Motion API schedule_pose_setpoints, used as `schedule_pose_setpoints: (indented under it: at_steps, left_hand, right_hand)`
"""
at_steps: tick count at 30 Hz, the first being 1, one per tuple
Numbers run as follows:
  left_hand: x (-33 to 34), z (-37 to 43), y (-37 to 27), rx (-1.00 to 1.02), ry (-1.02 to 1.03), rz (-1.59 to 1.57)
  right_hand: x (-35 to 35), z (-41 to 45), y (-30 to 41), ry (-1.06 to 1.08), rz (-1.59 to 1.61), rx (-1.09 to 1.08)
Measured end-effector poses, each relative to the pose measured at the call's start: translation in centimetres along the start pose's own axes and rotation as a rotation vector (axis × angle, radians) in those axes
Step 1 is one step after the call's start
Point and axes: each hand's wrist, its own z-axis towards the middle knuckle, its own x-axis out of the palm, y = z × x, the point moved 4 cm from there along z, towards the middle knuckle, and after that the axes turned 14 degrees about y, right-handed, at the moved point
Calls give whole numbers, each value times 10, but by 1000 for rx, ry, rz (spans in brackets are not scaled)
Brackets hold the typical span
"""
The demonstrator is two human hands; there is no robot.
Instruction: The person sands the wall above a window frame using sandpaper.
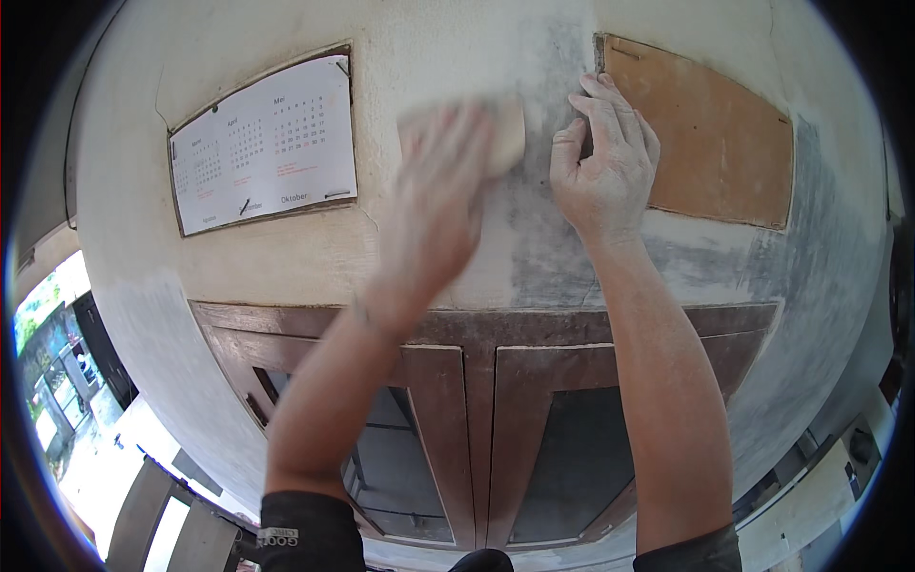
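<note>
Blurred by motion, my left hand (pixel 447 193) presses a sheet of sandpaper (pixel 509 136), pale on the side that shows, against the painted wall (pixel 457 43). My right hand (pixel 607 157), dusted with white powder, rests against the wall at the left edge of a brown board (pixel 715 136); its fingers are bent and partly spread, and no held thing shows in it. Between the hands the wall has a grey, rubbed-looking patch (pixel 547 214). Both forearms reach up from dark sleeves.
A printed calendar sheet (pixel 264 143) is fixed in a recess at the left. Below the hands is a brown wooden window frame (pixel 479 325) with glass panes (pixel 582 443). A bright outdoor area lies at the far left.
</note>
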Motion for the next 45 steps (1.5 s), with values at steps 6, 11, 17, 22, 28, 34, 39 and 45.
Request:
schedule_pose_setpoints:
  at_steps: [6, 11, 17, 22, 28, 34, 39, 45]
  left_hand:
    - [-12, 69, 24, -40, -117, -36]
    - [9, -22, -17, -103, 21, -185]
    - [-20, 47, 30, 98, 46, 71]
    - [-27, 64, 35, 25, -52, 6]
    - [-21, 28, 43, 114, 63, 117]
    - [-36, 78, 53, 18, -88, 118]
    - [-12, 16, 25, 22, 54, 112]
    - [-42, 98, 65, 36, -86, 158]
  right_hand:
    - [-1, 0, 0, 12, 43, 17]
    - [0, 0, -2, 4, 40, 30]
    - [-3, 1, 4, 8, 35, 32]
    - [-4, 0, -4, 24, 45, 24]
    - [-3, -2, -2, 34, 60, 23]
    - [-5, 1, 5, 7, 43, 38]
    - [-6, -6, 0, 16, 28, 26]
    - [-1, 1, 7, 9, 55, 17]
